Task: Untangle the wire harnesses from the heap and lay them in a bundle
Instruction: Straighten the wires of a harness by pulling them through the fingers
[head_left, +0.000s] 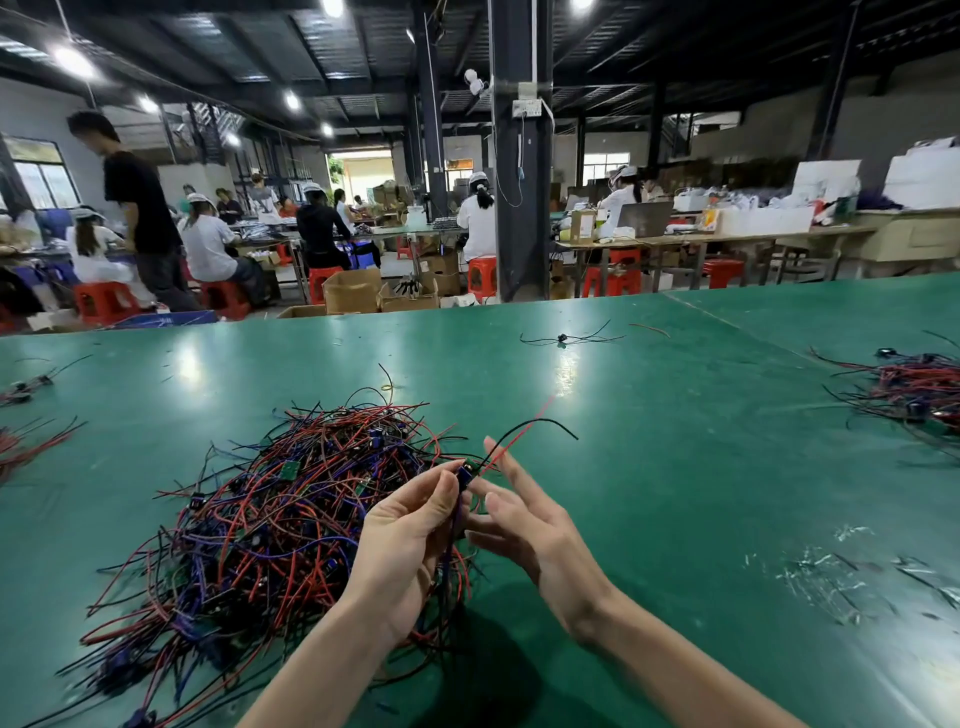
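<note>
Head view: our left hand (410, 525) pinches one harness (463, 475) by its connector, red and black leads pointing to 1 o'clock. Our right hand (535, 519) just beside it at 3 o'clock, fingers straight and spread, gripping nothing. Heap (280, 509) at 9 o'clock of hands on green table (675, 467). Bundle (914, 389) well apart at 2 o'clock.
</note>
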